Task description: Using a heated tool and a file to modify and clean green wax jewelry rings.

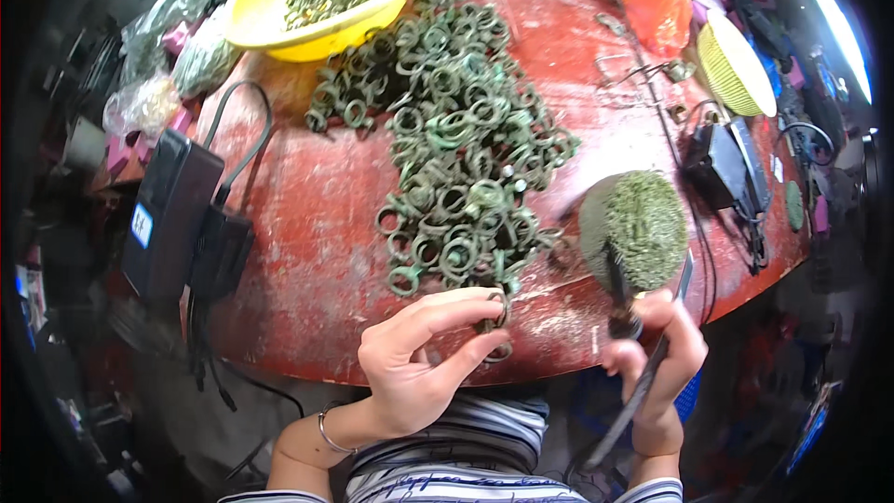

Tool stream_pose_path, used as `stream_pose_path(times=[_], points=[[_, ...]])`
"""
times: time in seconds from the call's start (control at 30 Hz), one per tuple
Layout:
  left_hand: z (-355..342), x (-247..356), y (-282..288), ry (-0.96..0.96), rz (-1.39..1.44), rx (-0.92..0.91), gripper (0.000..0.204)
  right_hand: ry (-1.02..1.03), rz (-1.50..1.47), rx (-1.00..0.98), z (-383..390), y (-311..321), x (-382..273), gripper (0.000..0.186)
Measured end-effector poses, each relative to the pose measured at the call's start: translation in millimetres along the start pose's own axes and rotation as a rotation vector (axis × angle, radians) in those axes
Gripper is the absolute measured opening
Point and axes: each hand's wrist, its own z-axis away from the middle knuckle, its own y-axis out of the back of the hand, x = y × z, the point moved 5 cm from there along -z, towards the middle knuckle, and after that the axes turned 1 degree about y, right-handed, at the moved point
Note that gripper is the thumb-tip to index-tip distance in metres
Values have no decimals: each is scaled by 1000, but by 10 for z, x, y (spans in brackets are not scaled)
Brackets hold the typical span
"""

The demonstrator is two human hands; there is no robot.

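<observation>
My left hand (424, 354) pinches a dark green ring (496, 310) between thumb and fingertips, just in front of the heap. Another ring (500, 351) shows below it, beside the thumb; I cannot tell whether I touch it. My right hand (659, 349) is closed around a black pen-like tool (621, 307) with a thick cable (619, 424) running down from it. The tool's far end points at a round pale container (601, 210) heaped with green crumbly bits (649, 228). A large heap of green rings (456, 149) spreads over the middle of the table.
The worn red table (307, 317) has a curved edge. A yellow basin (358, 23) with small dark pieces stands at the back left. Black boxes with cables, one left (172, 214), another right (715, 163), lie on it. An orange bag (647, 0) and yellow basket (736, 65) are back right.
</observation>
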Motion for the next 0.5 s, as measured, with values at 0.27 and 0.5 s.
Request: stream_pose_path(times=[0.27,0.5], points=[[90,-100,-4,-7,0,4,26,121,69,-96,341,-356,27,48],[109,-152,28,26,155,157,25,70,136,-135,431,-433,13,45]])
